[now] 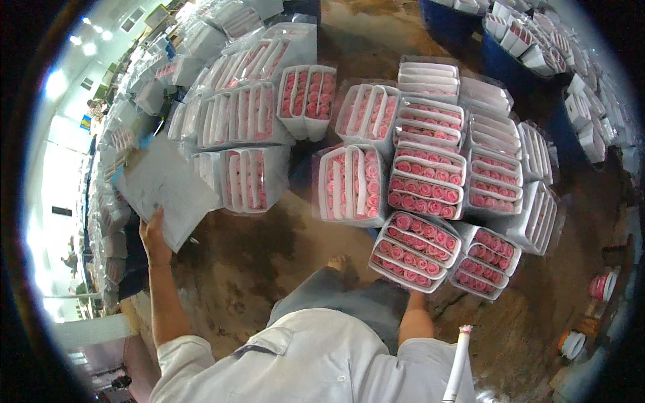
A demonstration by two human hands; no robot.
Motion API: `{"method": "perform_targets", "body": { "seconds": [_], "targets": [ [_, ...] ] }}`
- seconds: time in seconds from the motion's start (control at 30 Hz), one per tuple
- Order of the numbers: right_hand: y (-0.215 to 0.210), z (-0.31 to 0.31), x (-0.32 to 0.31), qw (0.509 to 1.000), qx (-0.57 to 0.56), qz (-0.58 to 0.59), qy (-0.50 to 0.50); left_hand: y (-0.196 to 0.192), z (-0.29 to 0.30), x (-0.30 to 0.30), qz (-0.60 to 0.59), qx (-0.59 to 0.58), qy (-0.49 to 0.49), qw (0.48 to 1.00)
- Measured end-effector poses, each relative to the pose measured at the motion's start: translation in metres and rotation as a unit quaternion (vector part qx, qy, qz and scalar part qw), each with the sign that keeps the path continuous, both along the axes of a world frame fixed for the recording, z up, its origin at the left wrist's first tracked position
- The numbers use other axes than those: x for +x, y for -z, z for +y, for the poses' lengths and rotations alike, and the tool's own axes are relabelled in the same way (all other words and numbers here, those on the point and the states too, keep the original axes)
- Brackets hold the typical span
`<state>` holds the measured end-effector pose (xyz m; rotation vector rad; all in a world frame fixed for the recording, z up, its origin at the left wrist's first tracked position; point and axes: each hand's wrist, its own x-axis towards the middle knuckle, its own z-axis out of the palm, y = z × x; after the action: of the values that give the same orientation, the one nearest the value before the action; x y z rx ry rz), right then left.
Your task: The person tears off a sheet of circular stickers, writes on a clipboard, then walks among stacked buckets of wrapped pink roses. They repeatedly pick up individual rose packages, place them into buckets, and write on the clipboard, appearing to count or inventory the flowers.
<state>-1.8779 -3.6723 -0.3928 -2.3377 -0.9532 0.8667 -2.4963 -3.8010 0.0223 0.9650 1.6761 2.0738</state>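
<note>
My left hand (156, 240) is closed on the near edge of a clipboard (171, 185) with pale sheets of paper, out to the left at an angle. My right forearm (416, 317) reaches forward to the underside of a wrapped bunch of pink roses (414, 252). That bunch hides the fingers, so their grip does not show. The roses sit in rows between white card dividers inside a clear sleeve. Touching it on the right is another tilted rose bunch (486, 262), and a larger rose bunch (426, 180) stands just behind.
More wrapped rose bunches (255, 180) stand at the left, packed in a long row toward the back. Dark blue tubs (500, 59) of bunches line the far right. Brown wet floor (269, 245) lies between. A cigarette (459, 363) juts up from the lower edge. Small containers (572, 344) lie lower right.
</note>
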Motion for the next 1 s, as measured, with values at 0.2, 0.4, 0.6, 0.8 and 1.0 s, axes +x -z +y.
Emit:
{"method": "perform_targets", "body": {
  "seconds": [0.2, 0.4, 0.6, 0.8, 1.0],
  "targets": [
    [-0.018, -0.100, 0.004, 0.997, -0.048, 0.028, 0.059, -0.047, 0.016, -0.005, -0.070, -0.062, 0.097, 0.991],
    [-0.048, -0.123, -0.013, 0.991, -0.068, 0.043, 0.104, -0.025, 0.043, -0.035, -0.116, -0.149, 0.000, 0.982],
    [-0.064, -0.124, -0.040, 0.987, -0.072, 0.042, 0.138, -0.026, 0.033, -0.060, -0.125, -0.173, 0.036, 0.976],
    [-0.072, -0.114, -0.060, 0.983, -0.066, 0.049, 0.165, -0.026, 0.049, -0.071, -0.097, -0.197, 0.050, 0.974],
    [-0.058, -0.092, -0.109, 0.971, -0.081, 0.060, 0.216, -0.037, 0.112, -0.072, -0.107, -0.271, 0.059, 0.955]
  ]
}}
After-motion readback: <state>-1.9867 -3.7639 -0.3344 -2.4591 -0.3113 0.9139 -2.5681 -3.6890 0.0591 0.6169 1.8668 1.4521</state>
